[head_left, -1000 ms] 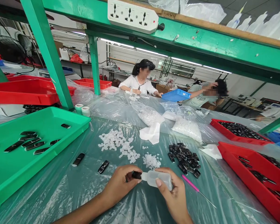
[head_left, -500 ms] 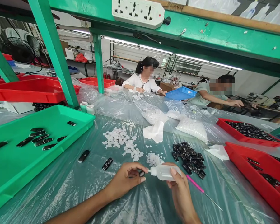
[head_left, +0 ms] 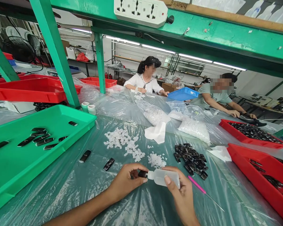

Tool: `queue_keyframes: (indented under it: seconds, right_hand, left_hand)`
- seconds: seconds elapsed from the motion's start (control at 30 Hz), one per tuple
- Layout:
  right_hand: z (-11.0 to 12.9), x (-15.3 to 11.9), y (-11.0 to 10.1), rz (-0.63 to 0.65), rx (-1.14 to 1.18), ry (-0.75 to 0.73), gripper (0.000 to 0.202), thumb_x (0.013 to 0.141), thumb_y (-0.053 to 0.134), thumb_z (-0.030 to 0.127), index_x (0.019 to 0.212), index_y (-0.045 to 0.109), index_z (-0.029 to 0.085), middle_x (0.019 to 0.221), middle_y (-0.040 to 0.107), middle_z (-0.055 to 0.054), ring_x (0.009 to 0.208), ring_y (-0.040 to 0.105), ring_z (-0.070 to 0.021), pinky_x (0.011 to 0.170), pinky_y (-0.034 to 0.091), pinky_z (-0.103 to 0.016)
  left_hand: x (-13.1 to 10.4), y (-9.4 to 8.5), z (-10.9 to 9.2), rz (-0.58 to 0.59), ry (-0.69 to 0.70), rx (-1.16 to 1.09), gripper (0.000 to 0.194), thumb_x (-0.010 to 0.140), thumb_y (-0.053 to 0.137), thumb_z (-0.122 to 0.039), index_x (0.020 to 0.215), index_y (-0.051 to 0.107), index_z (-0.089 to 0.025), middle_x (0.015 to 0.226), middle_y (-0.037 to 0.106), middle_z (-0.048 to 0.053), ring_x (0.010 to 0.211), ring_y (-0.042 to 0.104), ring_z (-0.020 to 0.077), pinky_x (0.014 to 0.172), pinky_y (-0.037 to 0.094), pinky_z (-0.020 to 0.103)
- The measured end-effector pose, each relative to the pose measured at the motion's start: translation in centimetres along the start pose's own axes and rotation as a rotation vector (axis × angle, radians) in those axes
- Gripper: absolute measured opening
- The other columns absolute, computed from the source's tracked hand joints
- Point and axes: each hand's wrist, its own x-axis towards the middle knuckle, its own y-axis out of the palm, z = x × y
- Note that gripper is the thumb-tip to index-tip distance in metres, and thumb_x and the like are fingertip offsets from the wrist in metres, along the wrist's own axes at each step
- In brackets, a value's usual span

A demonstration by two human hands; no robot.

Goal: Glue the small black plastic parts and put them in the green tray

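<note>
Between the thumb and fingers of my left hand [head_left: 129, 180] is a small black plastic casing [head_left: 141, 174]. My right hand [head_left: 180, 188] grips a translucent squeeze bottle [head_left: 163, 178], laid nearly level, its nozzle end against the casing; the very tip is hidden. Two black casings lie on the plastic sheet beyond my left hand: a nearer one [head_left: 108, 164] and a farther one [head_left: 85, 156]. Past my fingers sits a small heap of tiny white pieces [head_left: 157, 160], with larger white pieces [head_left: 122, 139] behind it. A pile of black parts [head_left: 191, 158] is beyond my right hand, and a pink-handled metal pick [head_left: 198, 185] lies beside it.
A green tray [head_left: 68, 135] with several black casings stands at left. Red trays [head_left: 235, 157] with black parts line the right. Bags of white pieces [head_left: 194, 128] lie farther back. A green shelf beam [head_left: 202, 31] with a power strip [head_left: 140, 12] crosses overhead. Two people work opposite.
The bottle has shifted left, bringing its nozzle up to the casing. My left fingers have turned the casing so that more of its side shows. Across the table, one person's hands have moved.
</note>
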Motion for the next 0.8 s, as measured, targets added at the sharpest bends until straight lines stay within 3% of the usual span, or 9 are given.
queue_keyframes:
  seconds: [0.17,0.37,0.6,0.7,0.8]
  right_hand:
    - [-0.4,-0.3,-0.1,-0.029,-0.099,-0.07,0.02,0.077,0.06,0.037,0.09,0.062,0.021,0.079,0.063,-0.003,0.062,0.054,-0.0156,0.052,0.042,-0.022]
    - [-0.3,-0.3,-0.1,-0.018,-0.059,-0.033,0.022,0.077,0.061,0.038,0.089,0.063,0.02,0.077,0.062,-0.002,0.064,0.053,-0.0155,0.053,0.041,-0.022]
    - [-0.4,0.6,-0.1,-0.01,0.419,0.208,0.029,0.084,0.052,0.042,0.099,0.063,0.02,0.069,0.059,-0.001,0.056,0.047,-0.0127,0.057,0.043,-0.025]
    - [-0.6,1.2,-0.2,-0.019,0.612,0.252,0.032,0.085,0.049,0.042,0.108,0.061,0.022,0.085,0.064,-0.004,0.068,0.055,-0.0165,0.07,0.048,-0.033]
    - [-0.8,1.7,-0.5,-0.058,0.655,0.25,0.028,0.082,0.055,0.037,0.106,0.063,0.024,0.095,0.065,-0.005,0.085,0.058,-0.0203,0.079,0.048,-0.037]
  left_hand:
    - [-0.1,0.0,-0.1,-0.019,-0.009,0.057,0.02,0.075,0.065,-0.028,0.093,0.068,-0.018,0.079,0.064,0.005,0.065,0.05,0.015,0.057,0.038,0.022]
    - [0.1,0.0,0.3,-0.021,0.005,0.039,0.02,0.075,0.065,-0.028,0.092,0.068,-0.018,0.08,0.065,0.005,0.065,0.05,0.0143,0.057,0.037,0.021]
    - [0.1,-0.1,0.4,0.041,-0.005,-0.13,0.023,0.075,0.065,-0.029,0.093,0.067,-0.014,0.078,0.062,0.006,0.062,0.05,0.0126,0.057,0.04,0.022]
    - [0.1,-0.1,0.5,0.064,0.001,-0.174,0.023,0.077,0.064,-0.03,0.094,0.067,-0.015,0.091,0.063,0.01,0.074,0.056,0.0174,0.064,0.044,0.025]
    - [0.0,0.1,0.7,0.078,0.015,-0.223,0.019,0.078,0.063,-0.028,0.091,0.067,-0.016,0.099,0.063,0.011,0.084,0.058,0.021,0.069,0.046,0.027]
